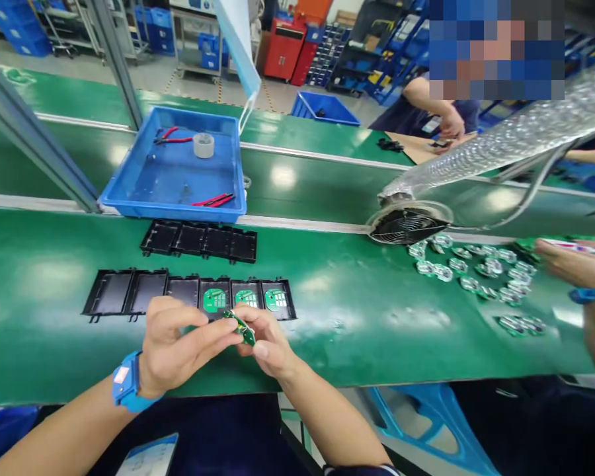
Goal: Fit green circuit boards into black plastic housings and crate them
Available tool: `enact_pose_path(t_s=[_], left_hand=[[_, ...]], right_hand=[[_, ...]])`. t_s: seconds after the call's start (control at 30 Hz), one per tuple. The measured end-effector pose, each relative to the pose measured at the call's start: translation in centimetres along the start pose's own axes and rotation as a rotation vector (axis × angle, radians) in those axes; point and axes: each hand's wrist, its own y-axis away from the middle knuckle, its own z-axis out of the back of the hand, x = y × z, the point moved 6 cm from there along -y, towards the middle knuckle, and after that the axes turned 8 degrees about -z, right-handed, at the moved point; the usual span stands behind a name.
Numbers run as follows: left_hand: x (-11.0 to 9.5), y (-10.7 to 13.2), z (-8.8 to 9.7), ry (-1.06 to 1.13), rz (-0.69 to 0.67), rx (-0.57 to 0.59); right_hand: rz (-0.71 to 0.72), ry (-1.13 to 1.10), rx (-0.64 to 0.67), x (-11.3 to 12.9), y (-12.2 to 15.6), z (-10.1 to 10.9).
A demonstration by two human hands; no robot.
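Observation:
Between my two hands, just above the bench, is a small green circuit board with a white wire or edge showing. My left hand, with a blue band at the wrist, pinches its left side. The fingers of my right hand close on its right side. Right behind them lies a row of black plastic housings. Three on the right of that row hold round green circuit boards; the left ones show bare insides. A second row of black housings lies farther back.
A blue tray holds red-handled pliers and a tape roll. A fume duct with a fan hangs at right. Beyond it are several round boards and a co-worker's hand. Another person works across the bench.

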Motion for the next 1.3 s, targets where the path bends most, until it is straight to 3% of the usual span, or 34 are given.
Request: enact_pose_path(t_s=[0.27,0.57,0.7,0.83,0.93,1.1,1.3], left_hand=[[0.5,3.4,2.2,-0.009,0.206,-0.061],[1.9,4.7,2.7,0.074,0.393,-0.063],[5.1,4.8,4.0,-0.046,0.392,0.038],[8.9,4.9,2.7,-0.116,0.336,0.262],[10.3,5.8,0.3,-0.107,0.282,0.413],[10.7,7.3,-2.5,-0.1,0.287,0.514],[11.0,7.6,-3.0,-0.104,0.303,0.563]], right_hand=[[-0.088,-0.28,0.098,-3.3,-1.4,-4.3],[-0.153,-0.328,0.058,-5.1,-1.7,-6.0],[-0.177,-0.224,-0.015,-6.4,0.1,-4.0],[0.208,0.154,-0.37,-6.1,4.0,0.5],[0.433,0.375,-0.562,-5.6,6.3,1.8],[0.488,0.455,-0.582,-5.2,6.4,1.4],[0.45,0.418,-0.575,-4.5,5.9,1.3]])
